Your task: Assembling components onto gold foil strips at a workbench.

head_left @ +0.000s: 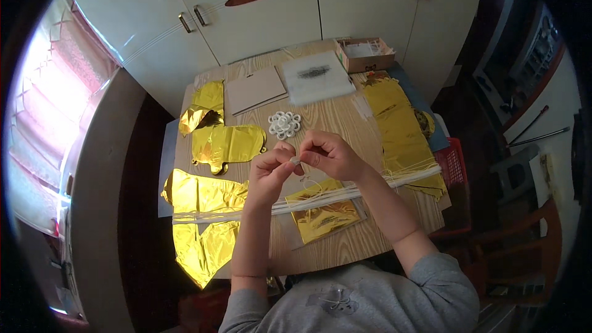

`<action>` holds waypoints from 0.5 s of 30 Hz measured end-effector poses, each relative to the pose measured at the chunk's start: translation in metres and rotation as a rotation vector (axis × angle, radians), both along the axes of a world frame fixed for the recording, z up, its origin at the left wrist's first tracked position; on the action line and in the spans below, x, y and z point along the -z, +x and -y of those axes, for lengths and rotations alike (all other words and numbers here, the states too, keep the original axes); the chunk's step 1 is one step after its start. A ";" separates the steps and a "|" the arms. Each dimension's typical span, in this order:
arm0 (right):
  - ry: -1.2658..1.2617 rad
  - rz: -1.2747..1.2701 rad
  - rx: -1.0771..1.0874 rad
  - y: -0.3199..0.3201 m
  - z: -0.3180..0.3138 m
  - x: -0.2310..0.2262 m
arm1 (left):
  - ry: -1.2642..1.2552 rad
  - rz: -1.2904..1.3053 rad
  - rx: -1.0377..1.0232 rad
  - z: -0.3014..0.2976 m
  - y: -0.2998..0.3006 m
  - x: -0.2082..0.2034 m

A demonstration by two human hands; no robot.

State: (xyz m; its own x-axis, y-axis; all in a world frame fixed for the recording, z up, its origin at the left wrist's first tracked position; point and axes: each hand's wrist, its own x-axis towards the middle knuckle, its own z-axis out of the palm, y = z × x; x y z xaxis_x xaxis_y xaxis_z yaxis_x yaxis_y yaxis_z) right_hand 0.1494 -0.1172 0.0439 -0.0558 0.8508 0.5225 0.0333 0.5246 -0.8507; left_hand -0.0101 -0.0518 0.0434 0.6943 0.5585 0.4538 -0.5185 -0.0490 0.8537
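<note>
My left hand (271, 171) and my right hand (330, 155) meet fingertip to fingertip above the middle of the table. Both pinch a small whitish piece (295, 161), mostly covered by the fingers, so its exact kind cannot be made out. A thin white loop (313, 183) shows just below the hands. Beyond them sits a pile of white rings (284, 124). Under my forearms, a long bundle of thin white strands (213, 216) runs across the table. Beneath the bundle, between my arms, lies a flat gold foil piece (327, 219).
Gold foil pieces, seemingly flat balloons, lie at left (206, 190) and right (398, 120). Toward the back are a grey-beige board (256, 89), a translucent plastic packet (317, 89) and an open box (368, 61). White cabinets (259, 21) stand behind the wooden table (333, 122); a red basket (455, 166) is at right.
</note>
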 end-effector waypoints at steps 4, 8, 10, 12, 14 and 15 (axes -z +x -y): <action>-0.097 -0.125 -0.007 -0.004 -0.001 0.002 | -0.071 0.050 0.034 -0.001 0.000 0.005; -0.143 -0.119 0.079 -0.006 -0.006 0.010 | -0.163 0.078 -0.050 0.005 0.008 0.002; -0.047 0.078 0.226 -0.007 -0.006 0.009 | -0.061 -0.006 -0.179 0.001 0.009 0.004; 0.171 0.399 0.427 -0.011 -0.002 0.001 | 0.084 -0.080 -0.310 -0.002 0.010 0.004; 0.205 0.441 0.458 -0.010 0.004 -0.009 | 0.270 -0.146 -0.434 -0.005 0.010 0.003; 0.220 0.463 0.474 -0.008 0.007 -0.014 | 0.301 -0.164 -0.446 -0.006 0.009 0.005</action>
State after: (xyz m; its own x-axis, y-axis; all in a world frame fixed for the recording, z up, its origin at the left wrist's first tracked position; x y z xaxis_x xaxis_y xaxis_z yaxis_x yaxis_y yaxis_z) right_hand 0.1409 -0.1243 0.0578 0.0367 0.7153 0.6978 0.6346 0.5227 -0.5692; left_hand -0.0011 -0.0455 0.0382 0.4955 0.6768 0.5444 -0.2529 -0.4873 0.8358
